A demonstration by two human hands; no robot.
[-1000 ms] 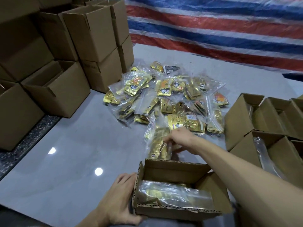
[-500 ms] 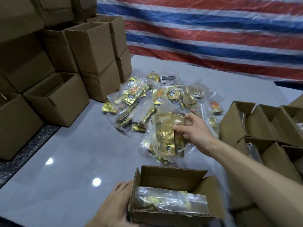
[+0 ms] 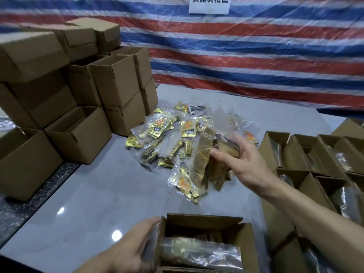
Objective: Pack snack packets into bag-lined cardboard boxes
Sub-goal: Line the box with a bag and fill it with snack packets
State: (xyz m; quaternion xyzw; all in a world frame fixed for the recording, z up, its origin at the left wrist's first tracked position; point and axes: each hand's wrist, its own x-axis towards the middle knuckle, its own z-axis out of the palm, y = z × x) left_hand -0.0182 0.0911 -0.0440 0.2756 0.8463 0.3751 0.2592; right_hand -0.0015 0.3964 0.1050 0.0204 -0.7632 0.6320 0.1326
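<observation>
Held bundle: the right hand [image 3: 248,160] grips a clear plastic bag of gold foil snack packets [image 3: 204,164], lifted clear of the pile and above the bench, between the pile and the open box.
Handling: judged light and floppy; the film looks slick and the packets can shift inside, so a broad pinch across the upper middle, as now, should stop it sagging or sliding.
Fragility: packets seem tough; the crinkly film could snag on a box flap.
Left hand: the left hand [image 3: 134,247] lies flat against the side of the small brown cardboard box with a clear bag liner [image 3: 202,223], steadying it, fingers not clenched.
Supply: loose heap of bagged gold packets [image 3: 167,134] mid-bench.
Surface: smooth, glossy grey bench [image 3: 88,194], reflecting lamps; boxes may slide on it.
Room: stacked empty brown cartons [image 3: 78,99] at left, lined open cartons [image 3: 315,154] at right, a red, white and blue striped tarpaulin [image 3: 256,56] behind with a white paper sign [image 3: 209,4].
</observation>
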